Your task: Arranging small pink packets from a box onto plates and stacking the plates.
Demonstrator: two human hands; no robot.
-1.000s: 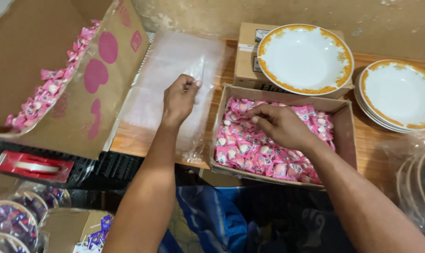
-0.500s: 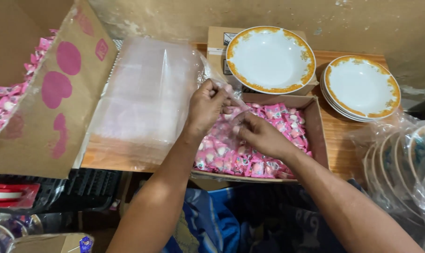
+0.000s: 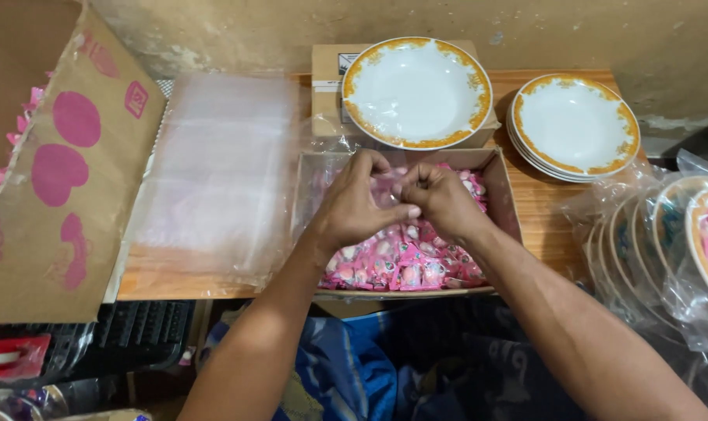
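**A:** What have I got under the hands?

**B:** I see a shallow cardboard tray [image 3: 504,204], matte brown with straight walls, packed with small glossy pink sachets [image 3: 405,265]. My left hand [image 3: 352,209] and right hand [image 3: 441,201] meet above its middle, fingers curled together and pinched on a thin clear plastic bag [image 3: 388,187] held between them over the sachets. The film is so sheer that I cannot tell where its mouth lies.

**A:** Anything else of that material?

**B:** A flat stack of clear bags [image 3: 214,175] lies left of the tray, smooth, faintly cloudy, its near edge hanging over the wooden table [image 3: 537,218].

**A:** And the edges around me?

**B:** Behind the tray, a round white plate with an orange rim [image 3: 416,92] rests on a small carton [image 3: 327,86]. A pile of similar plates [image 3: 574,126] sits to the right, near the table's corner. Further right, wrapped plates [image 3: 666,234] stand on edge in crinkled plastic, just beside my right forearm. A large open box with pink shapes [image 3: 58,171] walls off the left. Open room lies only over the bag stack.
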